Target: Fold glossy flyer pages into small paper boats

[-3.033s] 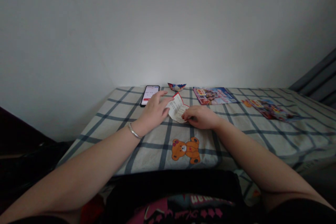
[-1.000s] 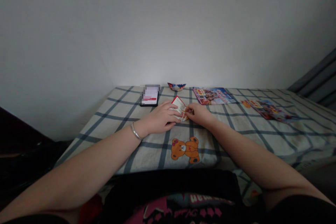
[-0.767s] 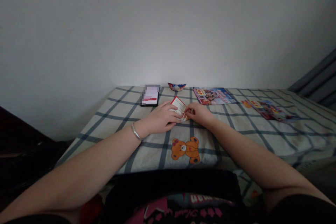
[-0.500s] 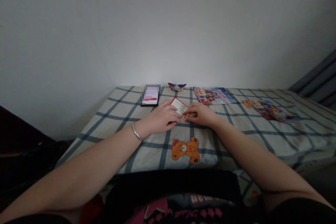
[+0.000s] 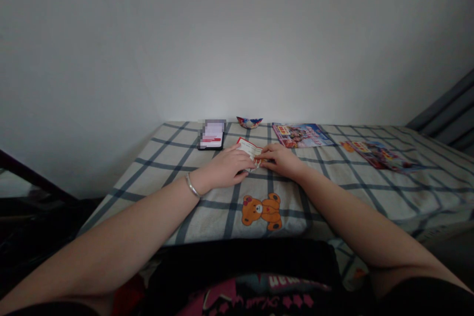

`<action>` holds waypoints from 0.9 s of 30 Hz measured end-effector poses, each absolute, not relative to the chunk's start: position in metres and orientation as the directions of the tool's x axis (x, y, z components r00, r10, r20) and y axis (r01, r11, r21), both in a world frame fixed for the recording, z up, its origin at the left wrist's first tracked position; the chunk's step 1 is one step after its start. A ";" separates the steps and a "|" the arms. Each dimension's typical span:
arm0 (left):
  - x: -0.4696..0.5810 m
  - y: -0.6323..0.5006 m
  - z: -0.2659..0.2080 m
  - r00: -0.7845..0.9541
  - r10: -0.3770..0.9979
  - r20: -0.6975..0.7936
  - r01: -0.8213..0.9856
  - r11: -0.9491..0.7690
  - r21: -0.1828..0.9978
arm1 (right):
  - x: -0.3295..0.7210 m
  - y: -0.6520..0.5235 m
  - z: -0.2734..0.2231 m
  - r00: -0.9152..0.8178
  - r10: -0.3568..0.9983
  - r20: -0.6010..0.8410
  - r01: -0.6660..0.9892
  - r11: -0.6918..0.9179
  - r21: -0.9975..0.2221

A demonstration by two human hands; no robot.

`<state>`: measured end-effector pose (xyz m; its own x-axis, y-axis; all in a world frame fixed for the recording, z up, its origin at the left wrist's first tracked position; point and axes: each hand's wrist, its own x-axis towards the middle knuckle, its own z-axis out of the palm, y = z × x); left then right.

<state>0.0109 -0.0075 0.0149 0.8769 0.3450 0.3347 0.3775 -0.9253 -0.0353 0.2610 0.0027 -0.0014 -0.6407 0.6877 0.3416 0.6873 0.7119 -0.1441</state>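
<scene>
A small folded paper [image 5: 250,148], white with print inside and red along its edge, lies on the checked cloth between my two hands. My left hand [image 5: 231,164], with a silver bangle at the wrist, holds its left side, fingers laid over the paper. From the other side, my right hand [image 5: 279,159] grips the paper near a fold, its thumb and fingers close together. The fingers partly hide the fold. A boat-shaped folded paper [image 5: 250,122] in blue and red stands behind, close to the wall.
A phone [image 5: 212,138] with a lit screen lies behind my left hand. Two colourful printed sheets or booklets, one farther back [image 5: 302,136] and one nearer [image 5: 383,155], lie to the right. The checked cloth [image 5: 177,158] shows a bear print [image 5: 262,211] in front. A wall rises behind.
The paper has shifted slightly left and its right part is turned differently, showing red print by my right fingers. My right hand has moved a little left; the left hand has barely moved.
</scene>
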 end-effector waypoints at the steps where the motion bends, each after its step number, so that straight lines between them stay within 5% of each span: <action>1: 0.011 -0.007 0.015 0.878 0.343 0.335 0.375 -0.926 -0.035 | 0.261 0.003 -0.002 -0.643 0.684 0.344 0.685 0.715 -0.141; 27: 0.011 -0.010 0.021 0.898 0.378 0.224 0.398 -0.916 -0.052 | 0.259 0.000 0.002 -0.639 0.678 0.363 0.704 0.706 -0.079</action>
